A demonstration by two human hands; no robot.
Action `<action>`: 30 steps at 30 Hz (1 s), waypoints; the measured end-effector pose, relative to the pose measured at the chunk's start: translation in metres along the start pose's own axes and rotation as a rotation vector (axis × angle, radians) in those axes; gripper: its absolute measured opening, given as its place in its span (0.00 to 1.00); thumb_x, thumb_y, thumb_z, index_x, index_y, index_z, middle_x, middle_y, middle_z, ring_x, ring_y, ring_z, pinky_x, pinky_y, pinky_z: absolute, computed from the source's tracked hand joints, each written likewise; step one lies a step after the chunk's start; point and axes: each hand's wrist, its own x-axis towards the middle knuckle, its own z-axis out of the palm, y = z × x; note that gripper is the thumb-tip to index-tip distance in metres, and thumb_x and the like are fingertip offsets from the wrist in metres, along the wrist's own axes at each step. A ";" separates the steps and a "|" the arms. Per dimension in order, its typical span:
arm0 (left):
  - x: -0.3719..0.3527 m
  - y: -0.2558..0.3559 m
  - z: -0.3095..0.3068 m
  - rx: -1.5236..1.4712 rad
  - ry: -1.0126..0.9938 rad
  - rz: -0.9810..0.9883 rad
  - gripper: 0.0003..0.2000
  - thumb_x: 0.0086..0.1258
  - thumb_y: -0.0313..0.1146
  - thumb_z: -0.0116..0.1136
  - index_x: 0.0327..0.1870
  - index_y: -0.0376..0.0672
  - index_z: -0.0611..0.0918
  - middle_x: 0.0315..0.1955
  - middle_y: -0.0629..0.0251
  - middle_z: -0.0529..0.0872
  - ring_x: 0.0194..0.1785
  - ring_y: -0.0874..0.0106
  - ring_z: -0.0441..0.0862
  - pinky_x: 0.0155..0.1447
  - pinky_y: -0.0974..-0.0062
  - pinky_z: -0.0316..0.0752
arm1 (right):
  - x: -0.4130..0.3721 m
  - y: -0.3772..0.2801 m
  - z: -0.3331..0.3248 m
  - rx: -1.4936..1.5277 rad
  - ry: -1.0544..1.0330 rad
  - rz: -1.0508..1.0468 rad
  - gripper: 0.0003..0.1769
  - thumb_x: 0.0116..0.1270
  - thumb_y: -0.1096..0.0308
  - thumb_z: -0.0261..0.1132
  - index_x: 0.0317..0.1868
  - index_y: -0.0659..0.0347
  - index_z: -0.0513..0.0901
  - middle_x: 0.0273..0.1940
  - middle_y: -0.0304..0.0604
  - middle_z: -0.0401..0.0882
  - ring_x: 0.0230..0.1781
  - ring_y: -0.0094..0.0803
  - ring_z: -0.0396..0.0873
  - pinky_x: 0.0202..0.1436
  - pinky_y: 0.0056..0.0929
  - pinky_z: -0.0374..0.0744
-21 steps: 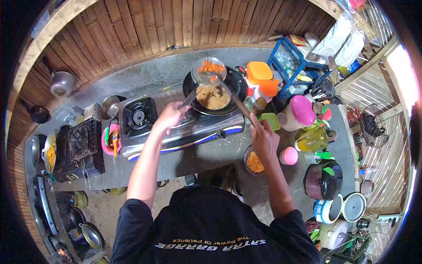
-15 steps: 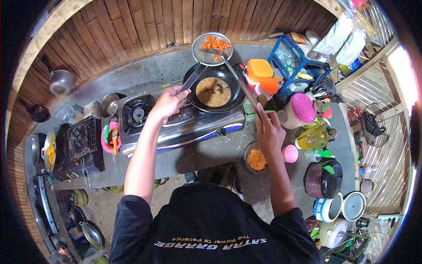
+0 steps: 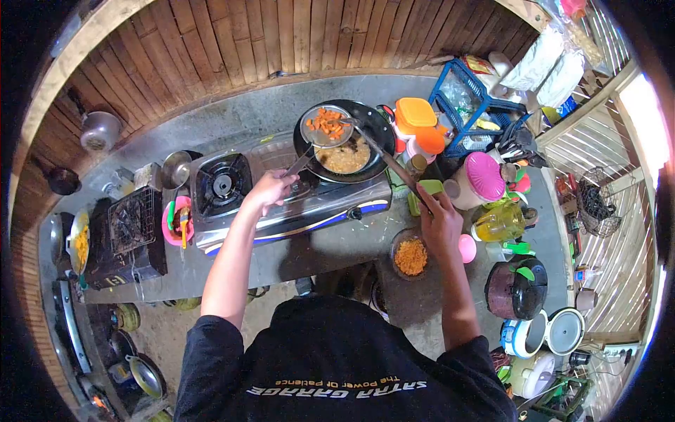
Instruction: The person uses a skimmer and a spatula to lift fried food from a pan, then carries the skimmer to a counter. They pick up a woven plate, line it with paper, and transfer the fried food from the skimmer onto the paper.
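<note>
My left hand (image 3: 273, 190) is closed round the handle of a mesh strainer (image 3: 309, 135). Orange carrot pieces (image 3: 325, 121) lie in the strainer, which hangs over the left side of a black wok (image 3: 378, 118). Bubbling oil (image 3: 346, 162) fills the bottom of the wok, which stands on the right burner of the gas stove (image 3: 295, 214). A long-handled spatula (image 3: 385, 159) is gripped in my right hand (image 3: 441, 219). Its head reaches the strainer's right edge beside the carrots, too small to make out clearly.
On the right stand a bowl of orange bits (image 3: 410, 256), a pink-lidded container (image 3: 484, 177), a jug of yellow oil (image 3: 499, 222) and a blue rack (image 3: 460, 88). Leftward are the bare burner (image 3: 222, 185), a pink dish (image 3: 171, 224) and a black grill (image 3: 130, 228).
The strainer has come down and nearer, from behind the wok to over it. My left hand has dropped lower. My right hand has shifted right and toward me with the spatula.
</note>
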 end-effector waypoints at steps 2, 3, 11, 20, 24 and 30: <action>0.007 -0.009 -0.005 -0.025 0.005 -0.003 0.17 0.73 0.39 0.54 0.56 0.38 0.78 0.15 0.80 0.65 0.15 0.84 0.60 0.19 0.81 0.59 | 0.001 0.001 -0.007 -0.035 -0.001 -0.041 0.22 0.62 0.67 0.64 0.57 0.41 0.81 0.36 0.39 0.78 0.29 0.41 0.81 0.28 0.37 0.79; 0.006 -0.009 -0.005 -0.028 0.002 -0.010 0.17 0.73 0.39 0.54 0.56 0.38 0.78 0.15 0.80 0.65 0.16 0.84 0.60 0.19 0.81 0.59 | 0.000 0.004 -0.007 -0.047 0.003 -0.069 0.22 0.62 0.67 0.64 0.57 0.41 0.82 0.36 0.39 0.78 0.29 0.41 0.81 0.28 0.37 0.79; 0.005 -0.008 0.010 -0.097 0.005 0.001 0.10 0.72 0.38 0.56 0.44 0.41 0.77 0.15 0.80 0.65 0.16 0.85 0.60 0.20 0.82 0.57 | -0.002 -0.002 0.014 -0.124 -0.028 -0.058 0.20 0.62 0.68 0.63 0.56 0.41 0.82 0.37 0.40 0.78 0.29 0.41 0.81 0.29 0.37 0.79; 0.013 -0.014 -0.009 0.015 -0.035 -0.015 0.11 0.71 0.43 0.54 0.43 0.46 0.79 0.17 0.79 0.70 0.19 0.82 0.66 0.25 0.79 0.65 | 0.016 -0.004 0.005 0.144 -0.067 0.154 0.19 0.64 0.66 0.64 0.57 0.49 0.82 0.38 0.50 0.82 0.35 0.47 0.81 0.42 0.39 0.78; -0.001 0.000 0.003 0.044 0.001 -0.023 0.14 0.73 0.38 0.54 0.52 0.38 0.79 0.15 0.80 0.65 0.15 0.84 0.60 0.19 0.82 0.57 | 0.033 0.001 0.010 0.257 -0.200 0.244 0.17 0.67 0.64 0.63 0.56 0.52 0.82 0.38 0.55 0.84 0.36 0.50 0.82 0.42 0.39 0.78; 0.003 -0.005 0.012 -0.023 -0.017 0.013 0.12 0.73 0.38 0.55 0.49 0.41 0.79 0.15 0.82 0.65 0.15 0.85 0.59 0.19 0.82 0.56 | 0.050 0.014 0.028 0.300 -0.209 0.095 0.16 0.67 0.64 0.60 0.53 0.55 0.83 0.38 0.60 0.82 0.38 0.56 0.81 0.41 0.48 0.78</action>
